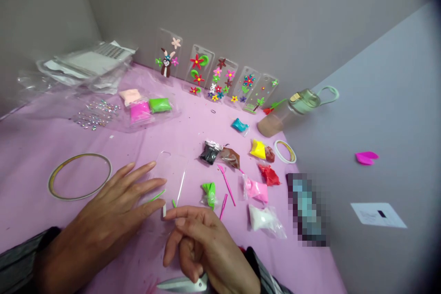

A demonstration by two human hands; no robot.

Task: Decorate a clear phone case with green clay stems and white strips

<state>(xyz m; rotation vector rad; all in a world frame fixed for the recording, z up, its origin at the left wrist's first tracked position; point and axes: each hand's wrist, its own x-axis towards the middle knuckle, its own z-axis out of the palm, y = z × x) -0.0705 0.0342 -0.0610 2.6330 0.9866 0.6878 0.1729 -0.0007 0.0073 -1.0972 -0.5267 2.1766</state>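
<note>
**Clay bags crowd the pink bench**

Our left hand (113,206) lies flat and released on a clear phone case (172,177). Our right hand (200,243) pinches a small white piece (164,211) beside it. Clay bags (257,188), pink sticks (227,186) and decorated cases (220,78) against the grey wall surround the bench (34,193).
</note>
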